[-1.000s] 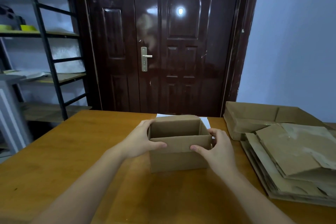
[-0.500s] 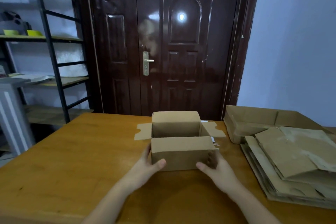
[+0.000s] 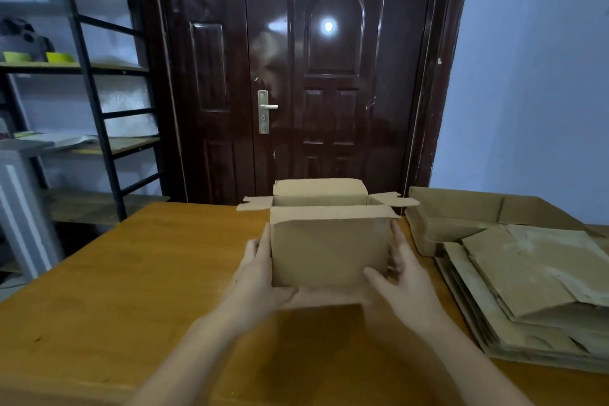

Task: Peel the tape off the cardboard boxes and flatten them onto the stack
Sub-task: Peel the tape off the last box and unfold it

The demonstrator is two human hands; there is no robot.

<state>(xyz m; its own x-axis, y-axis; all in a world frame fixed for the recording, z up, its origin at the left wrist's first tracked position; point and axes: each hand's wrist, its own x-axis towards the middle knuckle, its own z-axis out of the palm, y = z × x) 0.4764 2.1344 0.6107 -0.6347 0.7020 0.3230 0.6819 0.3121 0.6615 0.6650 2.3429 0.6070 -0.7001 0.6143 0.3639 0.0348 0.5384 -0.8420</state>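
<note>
A brown cardboard box (image 3: 326,250) with its top flaps open is held just above the wooden table (image 3: 131,290), tilted a little toward me. My left hand (image 3: 257,280) grips its left side, thumb under the bottom edge. My right hand (image 3: 402,287) grips its right side, thumb on the lower front corner. No tape shows on the faces I see. The stack of flattened cardboard (image 3: 527,290) lies on the table to the right.
Another unfolded open box (image 3: 461,217) sits behind the stack at the back right. A dark door (image 3: 296,76) stands beyond the table's far edge. A metal shelf rack (image 3: 99,109) is at the left.
The side flaps have swung open. My hands slid from the box's top rim down to its lower sides, and the box has come up off the table toward me.
</note>
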